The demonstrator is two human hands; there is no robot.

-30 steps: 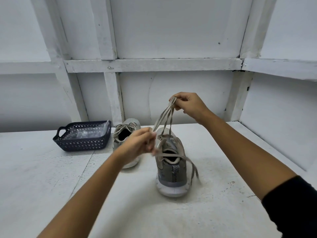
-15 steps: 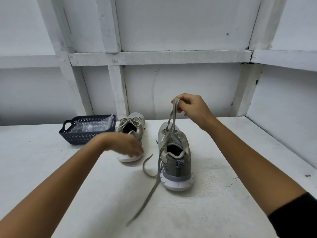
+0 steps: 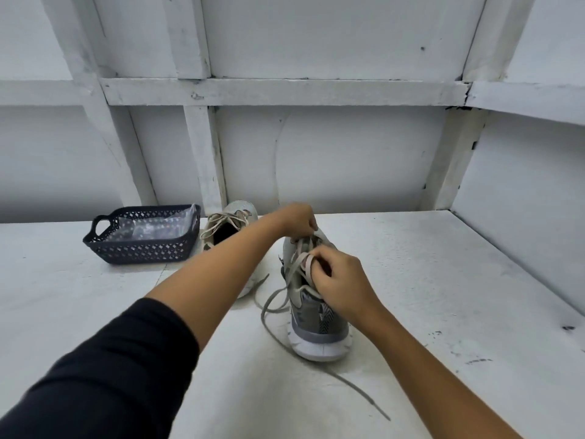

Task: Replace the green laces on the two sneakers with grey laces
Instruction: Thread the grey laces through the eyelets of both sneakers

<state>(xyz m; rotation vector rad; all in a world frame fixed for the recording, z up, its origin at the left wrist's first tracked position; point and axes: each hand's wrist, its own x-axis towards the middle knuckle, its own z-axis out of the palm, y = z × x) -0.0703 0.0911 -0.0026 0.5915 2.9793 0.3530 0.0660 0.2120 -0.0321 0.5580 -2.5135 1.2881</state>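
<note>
Right hand (image 3: 338, 286) pinching lace (image 3: 348, 384) loops over near sneaker (image 3: 319, 324) tongue, left hand (image 3: 297, 220) pinching lace nearer toe. Sneaker sitting mid-table, wide tabletop (image 3: 443, 280) running to right wall (image 3: 522, 201); loose lace end trailing toward front edge; far sneaker (image 3: 231, 226) just beside basket (image 3: 139, 248)

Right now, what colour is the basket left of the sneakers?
The basket is dark navy with lattice cut-outs, clearest in the head view.

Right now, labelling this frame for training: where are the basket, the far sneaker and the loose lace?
basket (image 3: 139, 248): head view, front wall.
far sneaker (image 3: 243, 208): head view, toe cap.
loose lace (image 3: 357, 393): head view, trailing tail.
</note>
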